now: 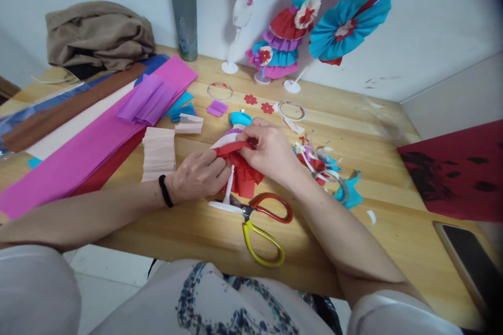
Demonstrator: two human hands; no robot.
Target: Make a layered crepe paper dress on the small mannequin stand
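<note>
Red crepe paper point(245, 175) is pinched between both of my hands, gathered into ruffles around a small white dress form. My left hand point(202, 172) closes on the paper's left end. On the right side, my right hand point(267, 146) grips the same paper with thumb and fingers. The dress form point(240, 118) lies tilted, its top wrapped in blue paper and its white round base towards me. Scissors point(247, 213) with one red and one yellow handle lie beside the base, blades partly behind it.
Left are folded crepe sheets point(98, 138), pleated cream paper point(158, 152) and a brown cloth point(100, 34). A bottle point(184, 10) and decorated dress form point(285, 36) stand at the wall. Tape rolls point(291, 110), red paper flowers point(250, 99), paper scraps point(318, 162) and a phone point(467, 261) lie about.
</note>
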